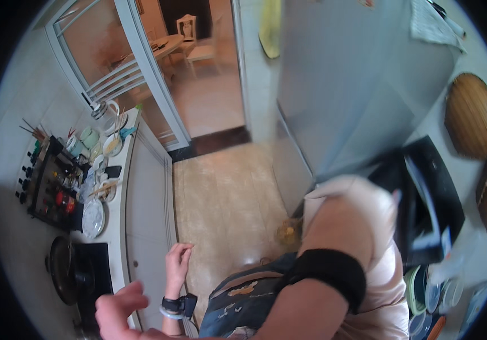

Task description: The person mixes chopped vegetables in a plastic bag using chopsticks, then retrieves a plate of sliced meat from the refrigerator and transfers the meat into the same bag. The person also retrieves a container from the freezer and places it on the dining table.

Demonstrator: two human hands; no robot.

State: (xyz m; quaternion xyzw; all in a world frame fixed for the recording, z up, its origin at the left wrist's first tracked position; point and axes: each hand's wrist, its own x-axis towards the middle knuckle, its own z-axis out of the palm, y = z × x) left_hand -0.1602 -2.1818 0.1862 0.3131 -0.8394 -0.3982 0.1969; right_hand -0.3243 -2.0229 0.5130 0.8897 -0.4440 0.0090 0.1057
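Observation:
My left hand (178, 264) hangs over the floor beside the white lower cabinet (147, 212), fingers loosely curled together with no object visible in them. A black wristwatch (179, 304) and a pale bangle (170, 313) circle that wrist. Blurred and bent at the fingers, my right hand (120, 312) reaches across in front of me at the lower left, nearest the black cooktop (99, 272); its palm is hidden. A black band (330, 274) wraps my right arm. On the cooktop sits a dark pan (62, 272). A dark patterned apron (243, 301) covers my front.
Left counter: a white plate (93, 218), a black phone (113, 171), a bowl (112, 145) and a spice rack (56, 187). A grey refrigerator (337, 85) stands ahead right, near a doorway (209, 85). On the right are woven baskets (475, 114), a black appliance (434, 191) and plastic containers (451, 293).

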